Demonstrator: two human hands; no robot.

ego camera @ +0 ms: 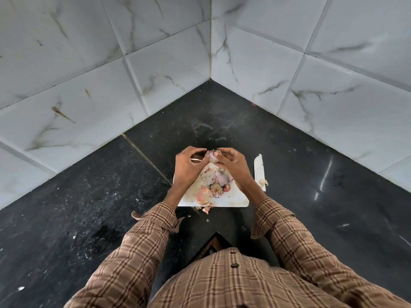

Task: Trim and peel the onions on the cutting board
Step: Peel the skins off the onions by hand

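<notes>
Onion upright between both hands' fingers

A person in a brown plaid shirt holds a small onion between both hands above the far edge of a white cutting board. The left hand and right hand both curl their fingers round it. Peels and onion pieces lie heaped on the board, which sits on a black stone counter in a corner of marbled white wall tiles.
</notes>
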